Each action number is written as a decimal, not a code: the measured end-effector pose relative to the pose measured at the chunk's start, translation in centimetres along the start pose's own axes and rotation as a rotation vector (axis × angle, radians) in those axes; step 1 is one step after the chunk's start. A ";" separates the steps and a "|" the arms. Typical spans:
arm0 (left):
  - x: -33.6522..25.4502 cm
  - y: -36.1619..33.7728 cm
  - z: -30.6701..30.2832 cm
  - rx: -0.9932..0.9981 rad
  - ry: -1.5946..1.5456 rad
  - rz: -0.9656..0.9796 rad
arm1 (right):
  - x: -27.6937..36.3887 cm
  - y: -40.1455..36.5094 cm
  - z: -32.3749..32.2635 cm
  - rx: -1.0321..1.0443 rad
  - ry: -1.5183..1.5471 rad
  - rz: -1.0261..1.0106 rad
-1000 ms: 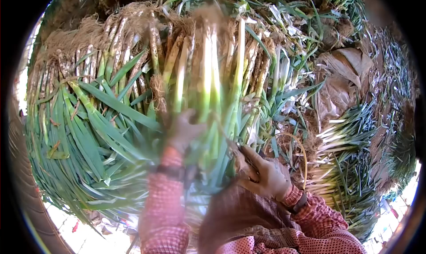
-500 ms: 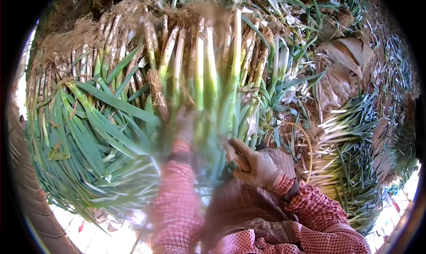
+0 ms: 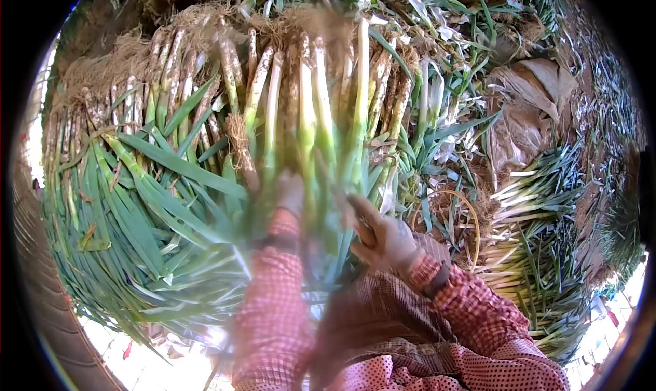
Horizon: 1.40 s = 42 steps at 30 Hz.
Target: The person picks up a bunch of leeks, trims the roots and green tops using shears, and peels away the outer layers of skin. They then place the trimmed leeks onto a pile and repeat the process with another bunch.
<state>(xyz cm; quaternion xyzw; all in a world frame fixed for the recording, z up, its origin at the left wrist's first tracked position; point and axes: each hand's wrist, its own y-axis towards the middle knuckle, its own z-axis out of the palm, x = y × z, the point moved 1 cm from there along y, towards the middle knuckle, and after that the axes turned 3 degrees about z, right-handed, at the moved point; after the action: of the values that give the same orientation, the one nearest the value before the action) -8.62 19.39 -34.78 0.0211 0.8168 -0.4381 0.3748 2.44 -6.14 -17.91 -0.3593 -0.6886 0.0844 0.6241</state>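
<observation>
Long green onions [image 3: 307,111] lie in a thick layer before me, with roots and muddy white shanks away from me and green leaves towards me. My left hand [image 3: 289,191] lies over the stalks in the middle of the layer. Its fingers are smeared by motion, so their grip does not show. My right hand [image 3: 393,244], in a pale glove, is closed around a brown, handle-like piece [image 3: 362,217] just right of the same stalks. The far end of that piece is blurred, and its kind cannot be made out.
Smaller onions with clean white ends [image 3: 509,244] are piled at the right. Behind them lies a crumpled brown sheet [image 3: 529,107]. A thin yellow hoop [image 3: 476,230] stands by my right arm. Loose leaves and peelings [image 3: 447,83] are scattered at the back right.
My right hand has shifted slightly left and away from me, towards the middle stalks. My left hand has moved slightly, staying over the onions.
</observation>
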 end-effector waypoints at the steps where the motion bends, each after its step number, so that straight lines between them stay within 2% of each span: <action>1: 0.1 0.5 0.2 -0.014 0.064 0.007 | -0.1 1.5 -0.1 -0.039 0.006 -0.010; 3: 0.7 1.1 0.8 -0.098 0.226 0.083 | 0.1 4.6 -0.6 -0.118 0.008 -0.041; 5: 0.1 0.7 1.3 -0.135 0.217 0.156 | 1.2 7.6 -1.9 -0.169 -0.022 -0.046; 7: -0.6 0.2 1.1 -0.092 0.136 0.127 | 3.3 9.9 -3.3 -0.179 -0.073 -0.001; 8: -0.9 -0.1 1.0 -0.070 0.095 0.110 | 4.0 11.2 -3.6 -0.112 -0.068 0.130; 11: -2.4 -0.9 0.5 -0.041 0.121 0.054 | 3.8 8.1 -4.0 -0.083 0.004 0.113; 12: -1.2 0.0 0.2 -0.061 0.131 0.046 | 1.9 5.8 -2.8 -0.121 -0.005 -0.001; 13: 0.1 1.0 -0.1 -0.080 0.141 0.037 | 0.9 3.5 -2.1 -0.059 -0.009 -0.010; 15: -0.4 0.4 0.1 -0.015 0.013 -0.013 | -0.5 0.8 -1.3 -0.003 -0.016 -0.051; 16: -3.7 -2.2 0.8 0.019 -0.129 -0.063 | -0.9 0.4 -1.1 -0.010 -0.021 -0.084; 18: 1.5 1.3 0.5 -0.027 0.079 -0.004 | -0.6 3.1 -1.3 -0.077 -0.042 -0.093; 20: 1.6 1.6 0.1 -0.051 0.246 0.085 | 1.9 7.2 -2.9 -0.065 -0.040 0.037; 22: 1.3 0.8 0.1 -0.052 0.080 0.070 | 3.9 12.4 -4.2 -0.110 -0.077 0.091; 23: 1.2 0.7 0.2 -0.047 -0.005 0.066 | 5.3 14.3 -5.3 -0.128 -0.131 0.055; 24: 1.8 1.2 0.5 -0.075 0.003 0.112 | 6.7 15.8 -6.4 -0.093 -0.066 0.101; 27: -0.2 -0.6 0.4 0.025 0.067 0.130 | 7.0 20.0 -7.7 -0.116 0.079 0.131; 29: -2.5 -2.7 0.5 0.048 0.018 0.041 | 5.0 19.3 -7.7 -0.144 0.126 0.085; 30: -3.5 -3.0 0.7 0.058 -0.008 0.006 | 4.6 17.4 -7.4 -0.138 0.048 0.102; 33: -2.9 -3.0 1.0 0.068 -0.262 -0.053 | 3.9 16.5 -7.6 -0.118 -0.016 0.092; 34: -1.8 -2.2 1.0 0.050 -0.251 -0.021 | 3.5 16.5 -7.6 -0.113 -0.005 0.081; 36: 0.1 -0.6 0.4 0.041 -0.178 0.075 | 2.9 18.1 -7.7 -0.124 0.079 0.073; 37: -0.9 -1.3 0.4 0.037 -0.138 0.115 | 2.7 18.9 -7.6 -0.132 0.147 0.069; 38: -1.7 -2.4 0.5 -0.013 0.090 0.109 | 2.3 19.2 -7.5 -0.134 0.207 0.072; 40: -9.7 -7.7 1.9 -0.095 0.537 0.096 | 2.3 17.8 -7.6 -0.099 0.324 0.089; 42: -6.9 -5.0 0.5 -0.166 0.568 0.357 | 1.4 13.4 -7.0 -0.059 0.212 0.088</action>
<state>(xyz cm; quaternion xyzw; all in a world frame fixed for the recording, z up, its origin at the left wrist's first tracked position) -5.20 17.99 -27.04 0.2544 0.9048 -0.2741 0.2035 14.12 2.09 -22.90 -0.4143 -0.6045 0.0530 0.6783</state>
